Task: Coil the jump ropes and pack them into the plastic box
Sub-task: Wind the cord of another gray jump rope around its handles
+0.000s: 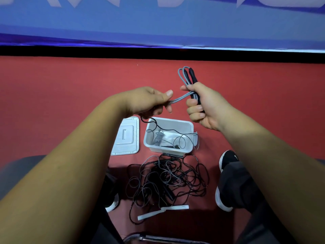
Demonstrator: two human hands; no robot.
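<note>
**Grey jump rope (182, 97) half coiled**

Our right hand (202, 106) is clamped round the black handles (193, 75) and the rope's loops; our left hand (149, 101), at nine o'clock of it, pinches the doubled cord. We judge the cord light, limp and springy, so the loops are best held against the stiff handles. The plastic box (175, 120) sits on the floor (70, 85) at six o'clock below our hands, tangled ropes (167, 182) nearer us.
</note>
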